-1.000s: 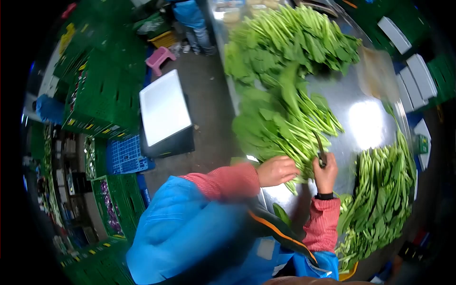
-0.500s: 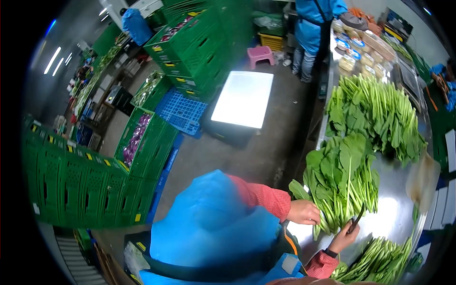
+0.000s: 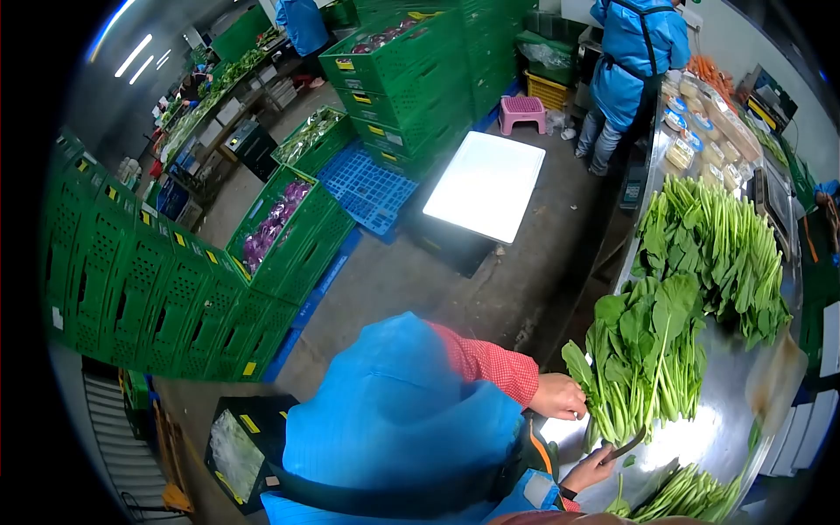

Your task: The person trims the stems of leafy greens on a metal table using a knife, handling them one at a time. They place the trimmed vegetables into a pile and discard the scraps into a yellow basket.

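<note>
My left hand (image 3: 558,396), in a red checked cuff, is at the near edge of a pile of leafy greens (image 3: 647,350). Its fingers are curled together beside the stems; what they hold, if anything, is hidden. Below it, my right hand (image 3: 591,470) is closed around a knife (image 3: 628,443), whose dark, curved blade points up and to the right near the stem ends. Small green scraps (image 3: 629,461) lie on the metal table (image 3: 713,433) by the blade. Another heap of stems (image 3: 691,497) lies beyond my right hand.
More greens (image 3: 717,254) and packed tubs (image 3: 691,131) lie farther up the table. A person in blue (image 3: 634,70) stands there. Stacked green crates (image 3: 402,96), a white-topped box (image 3: 486,184) and a pink stool (image 3: 522,112) are on the floor.
My view has turned, shifting the scene. My right hand has drawn back from the stems, and the knife now lies flatter, pointing more to the right. My left hand remains by the pile.
</note>
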Motion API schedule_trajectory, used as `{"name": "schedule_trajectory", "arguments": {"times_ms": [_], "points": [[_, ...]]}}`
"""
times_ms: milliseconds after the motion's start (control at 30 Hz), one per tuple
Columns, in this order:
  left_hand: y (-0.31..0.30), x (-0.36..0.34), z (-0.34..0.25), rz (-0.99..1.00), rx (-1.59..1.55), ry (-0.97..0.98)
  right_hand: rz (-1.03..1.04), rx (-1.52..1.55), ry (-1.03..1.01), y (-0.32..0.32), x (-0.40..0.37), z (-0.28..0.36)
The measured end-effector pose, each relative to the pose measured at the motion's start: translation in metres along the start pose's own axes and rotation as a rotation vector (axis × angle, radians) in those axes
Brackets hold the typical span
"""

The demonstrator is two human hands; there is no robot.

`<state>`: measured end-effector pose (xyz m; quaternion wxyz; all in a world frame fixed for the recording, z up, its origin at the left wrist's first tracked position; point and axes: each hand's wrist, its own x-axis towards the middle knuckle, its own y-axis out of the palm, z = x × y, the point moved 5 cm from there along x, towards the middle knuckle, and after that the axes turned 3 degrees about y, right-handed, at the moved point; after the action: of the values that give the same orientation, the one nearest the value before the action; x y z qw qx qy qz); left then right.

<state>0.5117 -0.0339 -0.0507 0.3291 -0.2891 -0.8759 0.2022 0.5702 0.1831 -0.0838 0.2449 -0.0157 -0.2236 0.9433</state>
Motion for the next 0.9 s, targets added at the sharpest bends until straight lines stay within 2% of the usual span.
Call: {"name": "schedule_trajectory", "arguments": {"times_ms": [167, 267, 367, 400, 433, 467, 567, 600, 633, 700, 733, 767, 833, 900], "points": [[-0.005, -0.007, -0.006, 0.048, 0.026, -0.02, -0.034, 0.128, 0.18, -0.003, -0.001, -0.01], [-0.005, -0.011, -0.007, -0.022, -0.005, 0.004, 0.041, 0.238, 0.45, -0.004, -0.011, 0.025], [-0.002, -0.015, -0.003, 0.094, 0.075, -0.092, 0.101, 0.66, 0.572, -0.002, -0.018, 0.014], [0.008, -0.017, 0.005, 0.149, 0.109, -0.11, 0.097, 0.801, 0.669, 0.003, -0.03, 0.033], [0.006, -0.017, 0.001, 0.169, 0.159, -0.119, 0.154, 0.821, 0.637, 0.002, -0.035, 0.028], [0.006, -0.016, -0.001, 0.242, 0.167, -0.159, 0.232, 0.92, 0.691, 0.003, -0.039, 0.024], [0.006, -0.014, -0.007, 0.346, 0.163, -0.205, 0.305, 0.953, 0.723, 0.001, -0.058, 0.013], [0.005, -0.013, -0.011, 0.385, 0.165, -0.212, 0.32, 1.098, 0.901, 0.006, -0.072, 0.061], [0.005, -0.012, -0.011, 0.377, 0.162, -0.186, 0.365, 1.087, 0.953, 0.004, -0.078, 0.068], [0.013, -0.015, -0.01, 0.357, 0.148, -0.141, 0.344, 0.995, 0.818, -0.004, -0.084, 0.048], [0.019, -0.017, -0.011, 0.345, 0.172, -0.038, 0.321, 1.066, 0.809, -0.008, -0.086, 0.049], [0.026, -0.019, -0.007, 0.388, 0.174, -0.02, 0.315, 1.085, 0.781, -0.012, -0.087, 0.04], [0.032, -0.018, -0.009, 0.468, 0.18, 0.007, 0.314, 1.116, 0.731, -0.018, -0.09, 0.023], [0.033, -0.009, -0.011, 0.519, 0.123, -0.046, 0.238, 1.097, 0.766, -0.022, -0.092, 0.026]]}}
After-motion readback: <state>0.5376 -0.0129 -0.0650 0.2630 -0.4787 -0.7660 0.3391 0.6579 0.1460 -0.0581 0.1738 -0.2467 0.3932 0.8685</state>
